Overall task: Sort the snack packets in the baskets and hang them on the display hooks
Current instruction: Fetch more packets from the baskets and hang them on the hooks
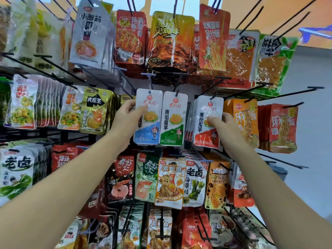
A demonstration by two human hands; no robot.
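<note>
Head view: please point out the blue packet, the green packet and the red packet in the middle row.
blue packet [145, 134], head view, on its blue lower band.
green packet [170, 137], head view, on its green lower band.
red packet [203, 139], head view, on its red lower band.

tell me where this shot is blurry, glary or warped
Head view: glare streaks the glossy yellow packet in the top row. Head view: the left-edge packets are soft, while the blue-bottomed packet in the left hand and the red-bottomed packet in the right hand read fairly sharp. Head view: wide-angle bend fans the hooks outward.
</note>
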